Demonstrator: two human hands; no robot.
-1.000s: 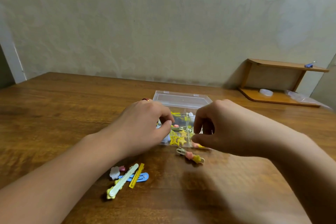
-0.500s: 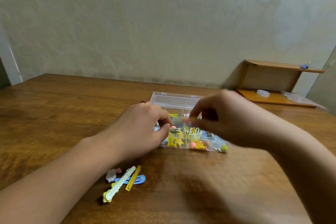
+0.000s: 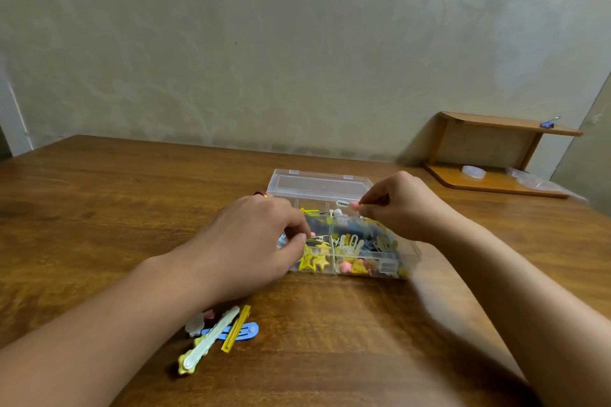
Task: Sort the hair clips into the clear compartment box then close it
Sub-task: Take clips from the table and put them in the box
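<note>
A brown wooden counter (image 3: 115, 208) runs to a pale patterned wall. Above the far side of the box, the right hand (image 3: 401, 205) has its grip pressed together on a small white clip with a pink bead (image 3: 348, 204), thumb and fingertips pinching the beaded end. Just below it sits the clear plastic compartment box (image 3: 408, 249), lid lying open flat behind it, its cells already holding yellow star clips, white clips and other small clips. At the box's left edge, the left hand (image 3: 254, 241) has its grip nearly closed, fingertips at or just inside the rim; whether it pinches anything cannot be told. Sorting looks to be mid-way: the held clip probably next needs lowering into a matching cell. Nearer the person, left of both grips, a small pile of long loose hair clips, white, yellow and blue (image 3: 221, 332), lies unsorted.
</note>
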